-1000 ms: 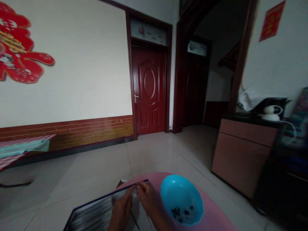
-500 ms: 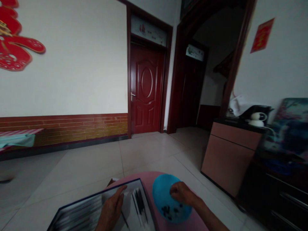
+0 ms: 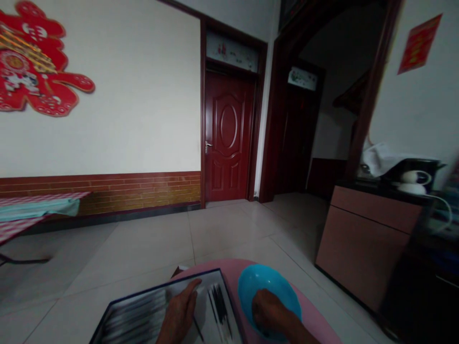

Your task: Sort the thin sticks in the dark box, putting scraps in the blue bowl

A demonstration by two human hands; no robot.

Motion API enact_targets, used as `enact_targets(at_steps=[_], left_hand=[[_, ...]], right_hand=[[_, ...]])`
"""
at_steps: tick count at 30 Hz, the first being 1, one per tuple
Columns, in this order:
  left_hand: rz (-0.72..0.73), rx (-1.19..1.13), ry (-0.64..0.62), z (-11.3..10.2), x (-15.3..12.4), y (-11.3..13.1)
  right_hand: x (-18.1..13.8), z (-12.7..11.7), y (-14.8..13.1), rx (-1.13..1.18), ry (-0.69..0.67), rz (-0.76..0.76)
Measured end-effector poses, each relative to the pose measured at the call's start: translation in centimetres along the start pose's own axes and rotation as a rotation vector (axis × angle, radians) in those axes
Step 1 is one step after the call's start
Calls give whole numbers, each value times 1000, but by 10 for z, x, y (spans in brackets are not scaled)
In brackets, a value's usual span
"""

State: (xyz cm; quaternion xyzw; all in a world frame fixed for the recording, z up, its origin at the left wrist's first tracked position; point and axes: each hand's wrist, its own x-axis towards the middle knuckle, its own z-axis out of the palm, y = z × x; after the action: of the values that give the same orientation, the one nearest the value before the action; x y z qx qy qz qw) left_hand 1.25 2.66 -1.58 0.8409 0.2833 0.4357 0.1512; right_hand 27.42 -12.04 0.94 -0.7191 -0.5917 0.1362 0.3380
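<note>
Head view: pink round table [image 3: 322, 321] at lower centre, bearing a dark-rimmed tray [image 3: 212, 277] and, just beside it on the right, a blue bowl [image 3: 267, 274]. Left hand [image 3: 178, 310] over the tray, index finger extended; whether it grips anything, cannot tell. Thin dark rod [image 3: 198, 328] close by its right side; contact unclear. Right hand [image 3: 267, 308] inside the bowl, fingers curled downward, tips hidden; cannot tell if they are closed on anything. Hands well apart. Dark slender sticks [image 3: 221, 306] lie side by side in the tray's right part; blurred long pieces [image 3: 134, 315] fill its left. Beyond: red door [image 3: 228, 134], brown cabinet [image 3: 362, 243].
</note>
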Motion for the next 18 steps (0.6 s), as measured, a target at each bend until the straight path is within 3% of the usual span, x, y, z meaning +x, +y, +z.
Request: enact_targets(at_steps=[4, 8, 14, 18], left_hand=[[2, -12, 14, 4, -1, -2], [0, -27, 25, 6, -2, -2], [-17, -61, -11, 3, -1, -5], [-17, -66, 9, 3, 0, -8]], right_hand=[[11, -5, -3, 9, 41, 15], [37, -4, -30, 186, 59, 72], [61, 30, -87, 710, -42, -17], [67, 55, -105, 820, -46, -20]])
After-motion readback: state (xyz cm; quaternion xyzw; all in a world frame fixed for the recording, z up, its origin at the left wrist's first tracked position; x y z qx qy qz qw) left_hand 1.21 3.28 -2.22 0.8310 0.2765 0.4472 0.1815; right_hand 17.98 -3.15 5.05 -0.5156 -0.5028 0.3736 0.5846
